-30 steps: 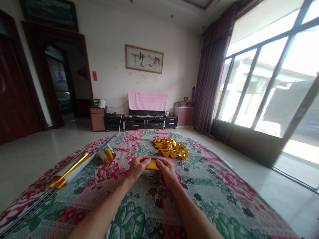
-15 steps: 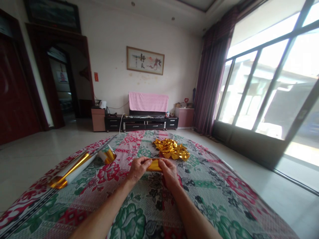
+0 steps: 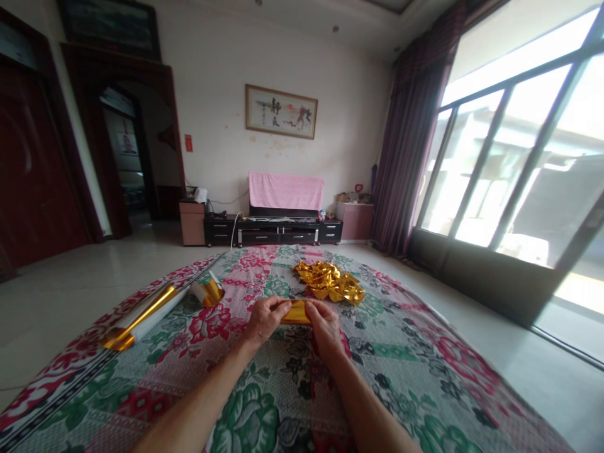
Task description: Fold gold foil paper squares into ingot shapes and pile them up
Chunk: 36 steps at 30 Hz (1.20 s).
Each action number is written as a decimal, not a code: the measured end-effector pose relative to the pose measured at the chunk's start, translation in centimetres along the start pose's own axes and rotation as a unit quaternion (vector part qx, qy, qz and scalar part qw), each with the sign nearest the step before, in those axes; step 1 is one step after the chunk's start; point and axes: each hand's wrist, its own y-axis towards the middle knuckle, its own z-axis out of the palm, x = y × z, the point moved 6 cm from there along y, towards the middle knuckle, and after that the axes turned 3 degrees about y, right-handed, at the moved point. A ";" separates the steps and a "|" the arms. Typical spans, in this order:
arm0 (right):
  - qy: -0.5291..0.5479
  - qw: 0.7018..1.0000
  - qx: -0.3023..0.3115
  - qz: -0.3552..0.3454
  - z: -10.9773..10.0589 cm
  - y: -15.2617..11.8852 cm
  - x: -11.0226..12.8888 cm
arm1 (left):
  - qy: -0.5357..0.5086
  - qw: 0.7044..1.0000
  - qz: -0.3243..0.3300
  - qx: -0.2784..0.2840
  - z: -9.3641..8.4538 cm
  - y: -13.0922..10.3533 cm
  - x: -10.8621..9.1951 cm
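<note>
A folded piece of gold foil paper (image 3: 297, 313) is stretched level between my two hands, just above the flowered cloth (image 3: 245, 415). My left hand (image 3: 267, 319) pinches its left end between thumb and fingers. Its right end is gripped the same way by my right hand (image 3: 324, 324). Beyond my hands, slightly to the right, lies a pile of folded gold foil pieces (image 3: 330, 283). On the left rest a long, loosely rolled gold foil sheet (image 3: 144, 316) with a white back and a smaller curled foil sheet (image 3: 210, 292). My lower fingers are partly hidden behind the foil.
A low black TV cabinet (image 3: 287, 234) stands by the far wall, with a pink cloth (image 3: 286, 190) over the television. Purple curtains (image 3: 408, 157) and tall windows (image 3: 491, 170) line the right side. A dark red door (image 3: 38, 157) is at the left.
The view has shifted a little, so everything appears slightly further right. Both hands keep the same grip on the gold foil paper.
</note>
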 end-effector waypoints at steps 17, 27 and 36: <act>-0.364 0.925 -0.029 -0.107 -0.1 0.4 0.3 | 0.238 0.967 0.065 -0.057 -0.3 -0.4 -0.3; -0.500 0.857 0.005 -0.125 0.6 0.4 -0.5 | 0.361 0.928 0.091 -0.028 0.6 -0.7 0.3; -0.545 0.829 0.017 -0.127 0.9 0.3 -0.8 | 0.399 0.912 0.095 -0.027 0.8 -1.1 -0.4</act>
